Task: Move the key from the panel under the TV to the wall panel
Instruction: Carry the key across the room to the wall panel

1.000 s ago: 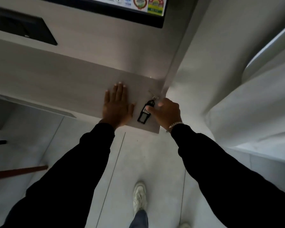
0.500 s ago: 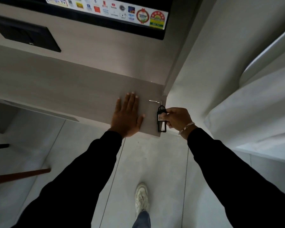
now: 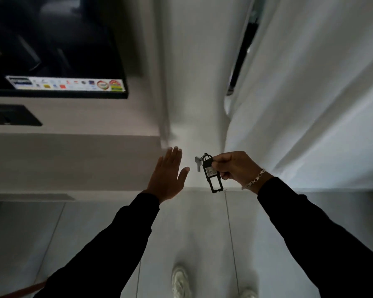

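Right hand (image 3: 235,167): grip clenched on the black tag of the key (image 3: 210,172), pinched between thumb and curled fingers. Tag hangs downward with a pale label on its face; the small metal blade sticks out at the tag's upper left. Key held in the air in front of the white wall (image 3: 194,82), clear of any surface. Chain bracelet (image 3: 254,179) on the wrist; black sleeve behind it.

Left hand (image 3: 169,174): grip released, palm flat, fingers together and extended, thumb apart. Fingertips overlap the right end of the panel under the TV (image 3: 73,162); contact cannot be told. Well apart from the key.

Head view, room: pale wood-grain panel runs in from the left and ends at the wall corner. TV (image 3: 56,46) above it, dark screen, a strip of coloured stickers along the lower bezel. Black rectangular recess (image 3: 11,117) below the TV at far left. White curtain (image 3: 310,93) fills the right side, a dark gap showing at its upper edge. Floor (image 3: 192,233) of light tiles with thin joints; two white shoes (image 3: 180,280) at the bottom edge.

Change from half a second ago: key lifted off the panel's right end and carried rightward toward the wall; left hand, formerly pressed flat on the panel, now at its end; the view has tilted upward, showing more of the TV.
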The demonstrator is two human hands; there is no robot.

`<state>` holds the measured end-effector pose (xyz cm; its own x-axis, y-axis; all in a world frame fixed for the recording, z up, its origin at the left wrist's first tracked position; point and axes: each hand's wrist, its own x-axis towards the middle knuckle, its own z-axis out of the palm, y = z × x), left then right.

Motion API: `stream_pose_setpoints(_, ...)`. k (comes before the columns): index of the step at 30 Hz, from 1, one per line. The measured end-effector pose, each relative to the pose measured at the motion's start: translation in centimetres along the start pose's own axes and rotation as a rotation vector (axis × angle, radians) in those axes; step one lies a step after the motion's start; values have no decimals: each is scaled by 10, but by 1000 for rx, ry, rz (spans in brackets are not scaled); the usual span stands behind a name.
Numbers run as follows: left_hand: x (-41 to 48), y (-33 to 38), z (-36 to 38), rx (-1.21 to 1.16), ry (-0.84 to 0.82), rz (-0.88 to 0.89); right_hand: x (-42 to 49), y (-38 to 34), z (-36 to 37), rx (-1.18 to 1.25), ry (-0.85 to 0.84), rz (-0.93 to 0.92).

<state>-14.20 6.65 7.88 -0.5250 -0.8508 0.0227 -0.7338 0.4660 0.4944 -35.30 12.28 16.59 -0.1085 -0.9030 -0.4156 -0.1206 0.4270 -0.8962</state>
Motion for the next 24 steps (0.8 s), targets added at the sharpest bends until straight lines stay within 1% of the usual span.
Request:
stream_pose_setpoints(3,21,57,-8,-23,101,134,-30,-6,-48,43,29,-50)
stream_pose_setpoints(9,57,203,-3,-17,241,340,-95,2,-170,114,115,-110)
stream_pose_setpoints(15,86,336,28,-33,281,437,-149,6,-294,56,179,-201)
stream_pose_setpoints(20,115,423,51,-50,305,518,-185,4,-390,-15,237,-249)
stream_pose_setpoints(24,153,487,71,-66,308,613,-200,8,-460,22,316,-283)
